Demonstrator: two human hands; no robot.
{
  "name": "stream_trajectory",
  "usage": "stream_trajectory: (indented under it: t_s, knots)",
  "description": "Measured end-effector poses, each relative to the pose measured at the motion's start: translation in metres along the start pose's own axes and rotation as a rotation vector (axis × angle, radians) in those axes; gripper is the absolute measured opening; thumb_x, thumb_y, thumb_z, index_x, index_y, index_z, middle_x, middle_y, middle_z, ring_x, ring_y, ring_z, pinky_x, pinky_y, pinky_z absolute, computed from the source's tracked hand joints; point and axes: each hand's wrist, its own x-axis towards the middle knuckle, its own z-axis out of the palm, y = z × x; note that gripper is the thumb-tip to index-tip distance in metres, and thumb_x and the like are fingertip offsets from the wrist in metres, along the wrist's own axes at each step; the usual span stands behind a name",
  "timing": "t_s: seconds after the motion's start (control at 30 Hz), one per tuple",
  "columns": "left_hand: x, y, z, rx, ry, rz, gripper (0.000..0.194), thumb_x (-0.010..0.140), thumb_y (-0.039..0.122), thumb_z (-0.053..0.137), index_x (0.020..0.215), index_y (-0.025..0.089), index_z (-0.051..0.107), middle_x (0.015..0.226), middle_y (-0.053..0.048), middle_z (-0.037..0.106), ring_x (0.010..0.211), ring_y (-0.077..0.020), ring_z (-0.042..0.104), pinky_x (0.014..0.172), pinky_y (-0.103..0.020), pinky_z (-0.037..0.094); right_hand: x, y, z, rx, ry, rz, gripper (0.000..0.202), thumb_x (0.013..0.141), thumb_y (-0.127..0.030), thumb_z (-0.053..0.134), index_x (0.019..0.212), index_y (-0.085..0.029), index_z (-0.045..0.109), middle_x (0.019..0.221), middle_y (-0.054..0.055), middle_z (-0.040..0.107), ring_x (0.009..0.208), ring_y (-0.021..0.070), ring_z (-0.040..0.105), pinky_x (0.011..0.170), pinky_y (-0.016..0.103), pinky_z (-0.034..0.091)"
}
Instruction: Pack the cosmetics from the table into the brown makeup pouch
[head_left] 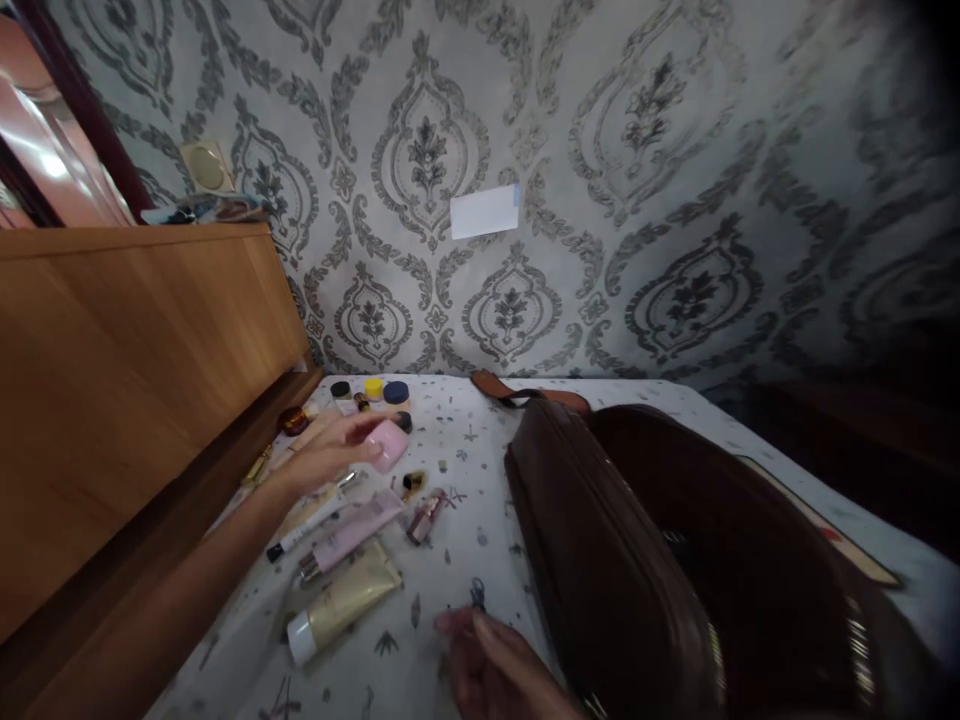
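Observation:
My left hand (330, 450) reaches over the cosmetics and is closed on a small pink cosmetic jar (387, 446). Just below it lie a white tube with a black cap (309, 524), a pink tube (356, 532) and a cream-coloured tube with a white cap (346, 598). To the right of these are a small pinkish bottle (427, 516) and a small gold bottle with a black cap (412, 484). My right hand (501, 665) is low in the view, loosely open with nothing seen in it, beside the dark brown bag (600, 530), which gapes open.
Several small jars, one with a dark blue lid (396, 392) and one with a yellow lid (373, 386), stand at the back left. A wooden cabinet (150, 390) borders the left side. The bag's brown strap (495, 386) lies toward the patterned wall (510, 290).

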Motion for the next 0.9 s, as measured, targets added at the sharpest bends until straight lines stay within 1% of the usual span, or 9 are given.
stream_trajectory:
  t_s: [0.1, 0.2, 0.3, 0.4, 0.53, 0.7, 0.77, 0.83, 0.9]
  knots:
    - [-0.036, 0.018, 0.044, 0.069, -0.215, -0.057, 0.066, 0.074, 0.049, 0.074, 0.132, 0.023, 0.057, 0.131, -0.009, 0.059, 0.12, -0.0296, 0.054, 0.097, -0.037, 0.047, -0.006, 0.001, 0.01, 0.092, -0.019, -0.015, 0.049, 0.079, -0.055, 0.07, 0.112, -0.02, 0.065, 0.089, 0.004, 0.069, 0.067, 0.0101, 0.064, 0.045, 0.015, 0.033]
    - [-0.065, 0.025, 0.075, 0.237, -0.333, -0.051, 0.059, 0.078, 0.046, 0.07, 0.133, 0.03, 0.056, 0.14, -0.006, 0.053, 0.126, -0.0292, 0.05, 0.105, -0.041, 0.043, -0.008, 0.0, 0.014, 0.115, -0.13, -0.045, 0.061, 0.081, -0.066, 0.06, 0.116, -0.016, 0.061, 0.106, 0.011, 0.069, 0.089, 0.0191, 0.069, 0.056, 0.02, 0.048]
    - [-0.084, 0.023, 0.092, 0.46, -0.429, -0.015, 0.054, 0.081, 0.043, 0.067, 0.134, 0.036, 0.055, 0.143, -0.003, 0.052, 0.132, -0.0292, 0.046, 0.112, -0.046, 0.036, -0.007, -0.002, 0.012, 0.102, -0.212, -0.016, 0.073, 0.082, -0.074, 0.049, 0.126, -0.016, 0.056, 0.115, 0.012, 0.067, 0.09, 0.0187, 0.069, 0.063, 0.024, 0.052]
    - [-0.092, 0.017, 0.097, 0.628, -0.501, 0.008, 0.059, 0.084, 0.042, 0.066, 0.139, 0.043, 0.047, 0.149, 0.0, 0.047, 0.137, -0.0284, 0.041, 0.115, -0.048, 0.032, -0.007, -0.001, 0.009, 0.082, -0.233, -0.013, 0.075, 0.079, -0.074, 0.055, 0.126, -0.016, 0.054, 0.111, 0.01, 0.067, 0.083, 0.0169, 0.068, 0.063, 0.025, 0.053]
    - [-0.098, 0.013, 0.098, 0.745, -0.436, 0.027, 0.065, 0.083, 0.044, 0.066, 0.142, 0.047, 0.04, 0.149, 0.002, 0.047, 0.138, -0.0281, 0.043, 0.115, -0.049, 0.033, -0.008, 0.002, 0.011, 0.051, -0.202, -0.095, 0.072, 0.068, -0.062, 0.076, 0.119, -0.017, 0.053, 0.105, 0.008, 0.065, 0.078, 0.0165, 0.065, 0.064, 0.029, 0.054]
    - [-0.104, 0.025, 0.098, 0.785, -0.307, 0.029, 0.064, 0.084, 0.046, 0.063, 0.144, 0.043, 0.04, 0.148, -0.001, 0.049, 0.134, -0.0304, 0.047, 0.111, -0.048, 0.04, -0.02, -0.009, 0.028, -0.104, -0.138, -0.225, 0.075, 0.062, -0.063, 0.079, 0.117, -0.019, 0.051, 0.108, 0.007, 0.062, 0.085, 0.0174, 0.063, 0.066, 0.029, 0.052]
    - [-0.104, 0.036, 0.098, 0.766, -0.242, 0.058, 0.065, 0.082, 0.048, 0.065, 0.142, 0.043, 0.042, 0.147, -0.002, 0.05, 0.131, -0.0321, 0.05, 0.107, -0.048, 0.045, -0.033, -0.023, 0.038, -0.299, -0.077, -0.319, 0.077, 0.062, -0.06, 0.079, 0.121, -0.02, 0.05, 0.115, 0.008, 0.061, 0.094, 0.0199, 0.062, 0.071, 0.031, 0.052]
    - [-0.1, 0.05, 0.1, 0.752, -0.205, 0.107, 0.067, 0.081, 0.047, 0.065, 0.143, 0.042, 0.04, 0.148, -0.003, 0.049, 0.131, -0.0322, 0.05, 0.106, -0.048, 0.046, -0.05, -0.041, 0.046, -0.58, -0.027, -0.478, 0.077, 0.068, -0.052, 0.079, 0.13, -0.02, 0.046, 0.127, 0.01, 0.056, 0.111, 0.0236, 0.057, 0.087, 0.036, 0.05]
    - [-0.095, 0.067, 0.107, 0.761, -0.189, 0.172, 0.067, 0.082, 0.045, 0.065, 0.144, 0.041, 0.038, 0.148, -0.003, 0.048, 0.132, -0.0311, 0.049, 0.106, -0.047, 0.046, -0.07, -0.063, 0.053, -0.858, 0.007, -0.645, 0.078, 0.071, -0.042, 0.079, 0.136, -0.019, 0.042, 0.135, 0.012, 0.052, 0.123, 0.0252, 0.05, 0.102, 0.04, 0.042]
